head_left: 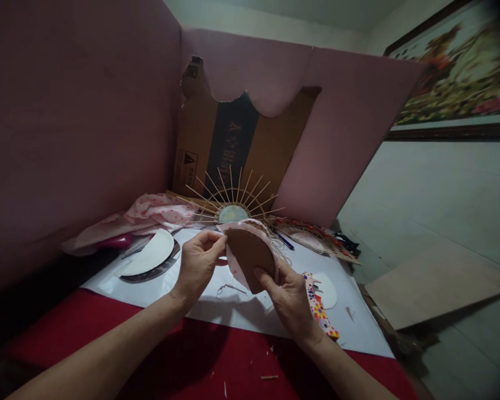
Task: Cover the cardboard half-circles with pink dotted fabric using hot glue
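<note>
Between my hands is a brown cardboard half-disc (252, 255), tilted above the white sheet. Pale pink spotted fabric (238, 271) wraps its edges. My left hand (198, 264) pinches the fabric at the upper left corner. On the lower right, my right hand (289, 300) grips the cardboard, its thumb resting on the brown face and its fingers mostly hidden behind. Just beyond stands a sun-shaped fan of thin sticks (232, 191) with a pale half-round centre (232, 214). A colourful patterned strip (320, 311) lies beside my right hand.
White half-round pieces (154, 254) lie at the left, near crumpled pink spotted cloth (158, 210). A decorated fan (312, 239) and a dark pen (284, 240) sit at the right. Torn cardboard (275, 133) leans against pink panels (337, 122). Scraps dot the red cloth (183, 361).
</note>
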### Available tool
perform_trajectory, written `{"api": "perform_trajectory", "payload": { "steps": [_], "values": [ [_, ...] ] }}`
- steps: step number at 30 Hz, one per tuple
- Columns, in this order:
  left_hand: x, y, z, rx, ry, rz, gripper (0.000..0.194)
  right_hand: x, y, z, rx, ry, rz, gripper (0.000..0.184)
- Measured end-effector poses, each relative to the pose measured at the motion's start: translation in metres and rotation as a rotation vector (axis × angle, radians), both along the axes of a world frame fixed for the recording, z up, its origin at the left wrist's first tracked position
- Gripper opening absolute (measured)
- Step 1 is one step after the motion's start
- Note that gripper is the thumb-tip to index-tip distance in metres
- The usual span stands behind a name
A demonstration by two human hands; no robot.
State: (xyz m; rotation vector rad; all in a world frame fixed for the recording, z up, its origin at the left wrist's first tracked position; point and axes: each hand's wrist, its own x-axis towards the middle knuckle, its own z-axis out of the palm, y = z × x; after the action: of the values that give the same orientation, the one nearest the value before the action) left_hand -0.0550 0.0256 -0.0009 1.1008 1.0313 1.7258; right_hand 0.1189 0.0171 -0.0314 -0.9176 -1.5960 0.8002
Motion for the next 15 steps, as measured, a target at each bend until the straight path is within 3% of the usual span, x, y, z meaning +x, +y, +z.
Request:
{"api": "perform_trajectory", "payload": {
  "steps": [4, 7, 10, 15],
  "values": [
    [-0.009, -0.001, 0.007, 0.039, -0.008, -0.073, 0.021, 0.001, 0.004, 0.009, -0.148, 0.166, 0.079, 0.023],
    [-0.017, 0.002, 0.013, 0.078, -0.211, -0.194, 0.028, 0.005, 0.005, 0.02, -0.201, 0.25, 0.155, 0.021],
    [-0.016, 0.004, 0.021, 0.084, -0.35, -0.297, 0.016, 0.011, 0.0, 0.032, -0.206, 0.273, 0.292, 0.02],
    [0.002, 0.0, 0.037, 0.034, -0.258, -0.484, 0.017, 0.02, -0.009, 0.062, -0.147, 0.19, 0.365, 0.021]
  ]
}}
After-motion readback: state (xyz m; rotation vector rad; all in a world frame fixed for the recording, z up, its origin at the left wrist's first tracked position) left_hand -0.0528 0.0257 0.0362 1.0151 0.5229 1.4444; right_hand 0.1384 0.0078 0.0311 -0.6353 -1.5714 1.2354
